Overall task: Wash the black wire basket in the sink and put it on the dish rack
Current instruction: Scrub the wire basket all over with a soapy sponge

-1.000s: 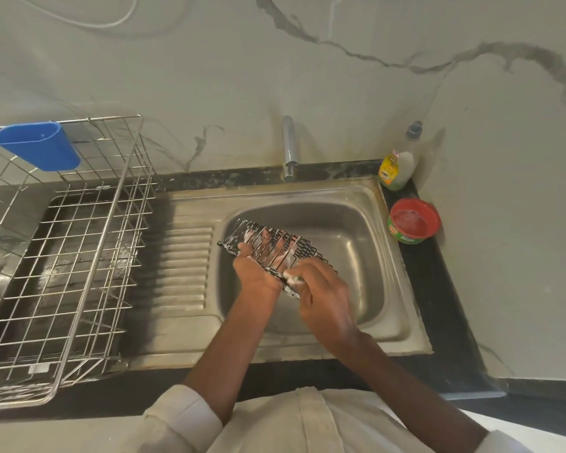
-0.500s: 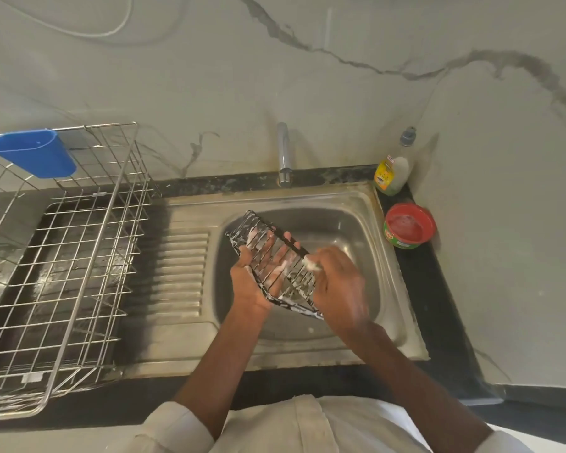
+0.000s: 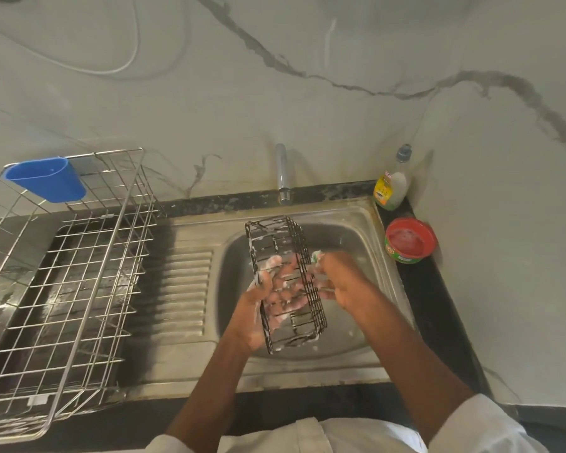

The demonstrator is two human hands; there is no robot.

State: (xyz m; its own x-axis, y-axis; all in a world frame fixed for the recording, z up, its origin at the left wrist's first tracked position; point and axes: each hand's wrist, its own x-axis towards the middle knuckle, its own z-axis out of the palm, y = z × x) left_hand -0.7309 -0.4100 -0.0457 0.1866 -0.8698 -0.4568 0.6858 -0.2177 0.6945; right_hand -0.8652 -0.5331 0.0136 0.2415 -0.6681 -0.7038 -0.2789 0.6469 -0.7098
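Observation:
The black wire basket (image 3: 276, 237), flecked with white foam, is held over the steel sink (image 3: 366, 223) with its long side running away from me. My left hand (image 3: 258, 308) grips its left side, soapy fingers showing through the wires. My right hand (image 3: 343, 282) holds a small green scrubber (image 3: 316, 256) against the basket's right wall. The steel wire dish rack (image 3: 79, 273) stands to the left of the sink.
A tap (image 3: 282, 173) rises behind the sink, with no water seen running. A dish soap bottle (image 3: 392, 186) and a red tub of soap (image 3: 409, 240) sit at the back right corner. A blue cup (image 3: 46, 183) hangs on the rack's rear rail.
The basket has been turned from lying across the sink to pointing lengthwise away from me. My right hand has shifted from its near edge to its right side.

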